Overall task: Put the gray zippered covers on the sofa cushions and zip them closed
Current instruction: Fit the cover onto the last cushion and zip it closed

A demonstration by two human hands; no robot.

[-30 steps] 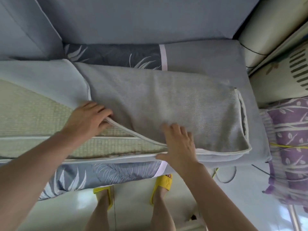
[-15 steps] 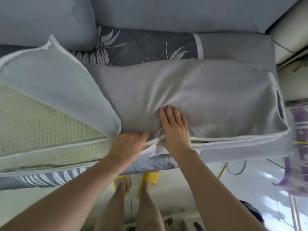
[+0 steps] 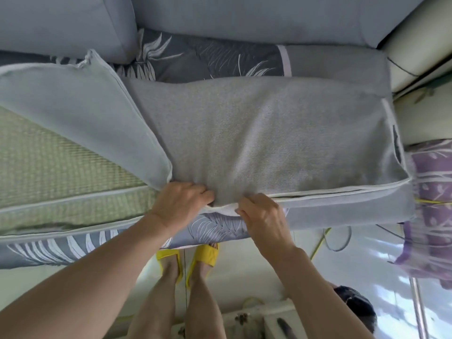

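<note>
**Both hands gripping the cover's front edge**

The left hand (image 3: 181, 204) is curling its fingers into the gray cover (image 3: 269, 133) at lower centre of the frame, bunching the cloth under the knuckles. Just to its right, the right hand (image 3: 265, 216) is pinching the cover's white piping (image 3: 342, 191) between thumb and bent fingers. The two hands are sitting close together, a short stretch of piped edge sagging between them. Both are closed on fabric, neither one spread flat.

The cover is lying across the middle of the frame, filled out and smooth toward the right, with the piping running along its near edge to the right corner. A dark gap is showing below the piping there, and a small dark slit at the right end. At left, a paler flap (image 3: 85, 113) is folding back on a slant, baring the green woven cushion (image 3: 49, 162), which is filling the left middle of the frame.

Under everything a leaf-print sheet (image 3: 208, 59) is showing, both above the cover and along the lower left. The sofa (image 3: 244, 18) back is taking up the top. Below the hands, two feet in yellow slippers (image 3: 208, 253) are standing on a pale floor. A purple cloth (image 3: 435, 192) is hanging at the right edge.
</note>
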